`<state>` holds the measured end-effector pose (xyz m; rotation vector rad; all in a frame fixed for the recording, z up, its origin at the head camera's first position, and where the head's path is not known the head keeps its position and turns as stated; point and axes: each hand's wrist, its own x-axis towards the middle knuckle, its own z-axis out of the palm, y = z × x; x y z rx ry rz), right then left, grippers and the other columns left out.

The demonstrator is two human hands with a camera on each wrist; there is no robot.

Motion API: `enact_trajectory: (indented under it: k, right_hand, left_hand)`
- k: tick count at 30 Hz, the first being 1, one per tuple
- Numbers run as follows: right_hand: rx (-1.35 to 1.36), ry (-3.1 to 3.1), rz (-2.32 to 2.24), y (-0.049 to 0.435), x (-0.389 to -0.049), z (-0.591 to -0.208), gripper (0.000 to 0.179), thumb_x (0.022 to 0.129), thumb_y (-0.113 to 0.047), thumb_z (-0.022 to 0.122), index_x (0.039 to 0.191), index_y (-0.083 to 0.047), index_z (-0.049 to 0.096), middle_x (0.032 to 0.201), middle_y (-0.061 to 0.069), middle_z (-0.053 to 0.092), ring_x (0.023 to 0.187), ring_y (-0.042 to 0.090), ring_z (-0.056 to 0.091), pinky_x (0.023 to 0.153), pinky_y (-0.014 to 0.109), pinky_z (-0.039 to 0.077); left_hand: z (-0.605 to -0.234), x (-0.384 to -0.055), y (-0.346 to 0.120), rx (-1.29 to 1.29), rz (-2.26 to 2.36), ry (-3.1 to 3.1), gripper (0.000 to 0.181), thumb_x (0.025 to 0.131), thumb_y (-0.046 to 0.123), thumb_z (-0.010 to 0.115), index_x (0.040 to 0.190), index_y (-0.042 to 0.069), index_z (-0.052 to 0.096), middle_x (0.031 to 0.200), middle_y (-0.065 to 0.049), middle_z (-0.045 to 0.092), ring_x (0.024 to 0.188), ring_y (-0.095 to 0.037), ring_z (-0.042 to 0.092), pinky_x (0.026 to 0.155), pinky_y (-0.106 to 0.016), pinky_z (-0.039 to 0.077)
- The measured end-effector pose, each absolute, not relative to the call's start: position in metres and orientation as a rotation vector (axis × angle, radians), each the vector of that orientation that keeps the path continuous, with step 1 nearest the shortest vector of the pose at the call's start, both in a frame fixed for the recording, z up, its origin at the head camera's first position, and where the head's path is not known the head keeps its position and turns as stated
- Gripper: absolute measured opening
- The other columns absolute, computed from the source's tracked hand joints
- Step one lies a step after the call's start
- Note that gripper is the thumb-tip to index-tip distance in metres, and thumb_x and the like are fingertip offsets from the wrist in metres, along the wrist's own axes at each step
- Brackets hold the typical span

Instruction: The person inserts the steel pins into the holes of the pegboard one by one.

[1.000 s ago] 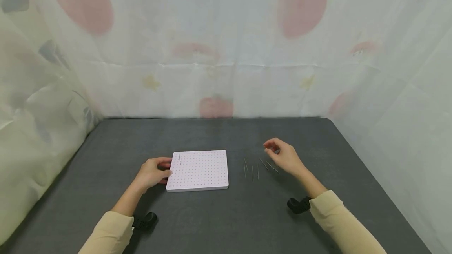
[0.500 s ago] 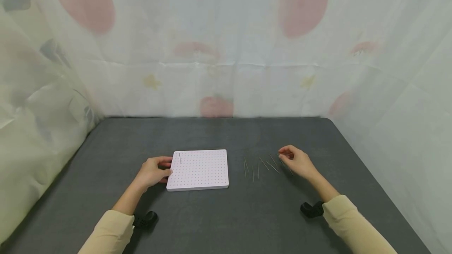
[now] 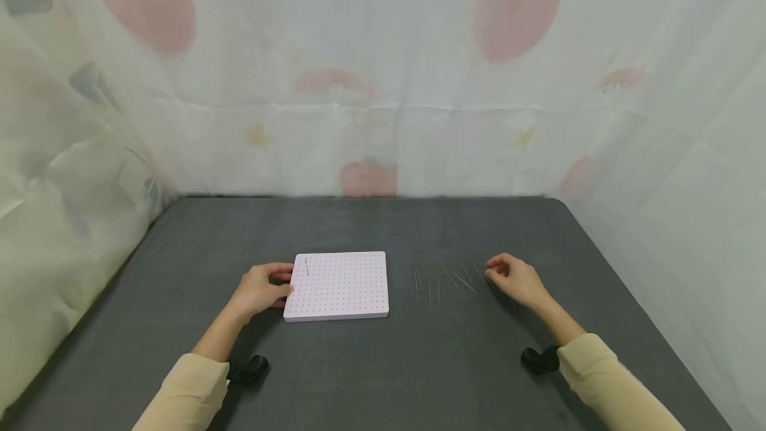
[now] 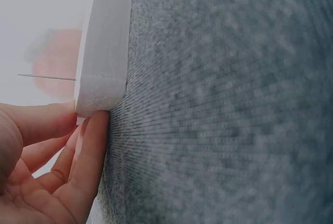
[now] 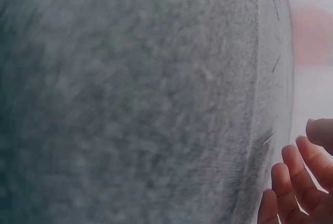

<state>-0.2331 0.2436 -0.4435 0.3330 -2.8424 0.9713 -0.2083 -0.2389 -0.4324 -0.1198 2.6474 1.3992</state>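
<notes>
Both hands reach over the table from pale cuffed sleeves [image 3: 616, 384]. Left hand [image 3: 258, 290] grips the pegboard [image 3: 341, 294] at its left edge, thumb on the upper face and fingers against the side. Right hand [image 3: 517, 282], out past the board's right side, is loosely bent, a narrow gap between thumb and forefinger tips, close by the rightmost of several loose needles [image 3: 464, 283].

That pegboard lies flat on the left of centre: a thick white slab with softly rounded corners and a smooth, slightly glossy side wall, its face dotted with rows of small marks. One upright needle [image 3: 307, 267], straight and thin as wire, stands from the face near the far left corner. The loose ones lie to the right of the board, some pointing away, others slanting, spread out as far as the right hand.

Dark grey and finely textured, the table [image 3: 383, 371] has a rounded far right corner. A broad stretch of it runs along the near side, and another strip lies between the board and the far edge. Beyond that edge hangs a whitish curtain [image 3: 383, 138] with faded red fruit shapes, creased across. Each wrist carries a black camera [image 3: 540, 360].
</notes>
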Motion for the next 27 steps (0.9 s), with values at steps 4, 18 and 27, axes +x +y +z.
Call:
enact_trajectory:
  k: [4,18,27]
  right_hand:
    - [0.333,-2.868,0.956,0.244,-0.231,-0.443,0.019,0.087,-0.023,0.059,0.095,-0.006,0.062,0.078,0.001,0.06,0.065,0.012,0.051,0.057,0.029,0.041]
    - [0.188,-2.988,0.837,0.24,-0.233,-0.447,0.016,0.085,-0.02,0.064,0.094,-0.007,0.062,0.079,0.0,0.059,0.065,0.012,0.051,0.058,0.029,0.04]
    - [0.145,-2.963,0.782,0.234,-0.234,-0.455,0.017,0.082,-0.021,0.066,0.091,-0.008,0.06,0.076,0.0,0.057,0.063,0.013,0.05,0.054,0.029,0.038]
  left_hand:
    - [-0.433,-0.209,-0.239,-0.115,1.402,2.64,0.05,0.082,0.0,0.063,0.129,-0.003,0.049,0.117,-0.025,0.055,0.078,-0.02,0.064,0.061,-0.032,0.057]
    - [-0.433,-0.209,-0.237,-0.112,1.446,2.615,0.05,0.082,0.0,0.063,0.13,-0.001,0.049,0.117,-0.023,0.055,0.08,-0.019,0.064,0.063,-0.032,0.057]
    - [-0.436,-0.208,-0.238,-0.122,1.45,2.63,0.05,0.081,0.0,0.063,0.129,-0.001,0.05,0.116,-0.023,0.056,0.079,-0.019,0.064,0.062,-0.032,0.057]
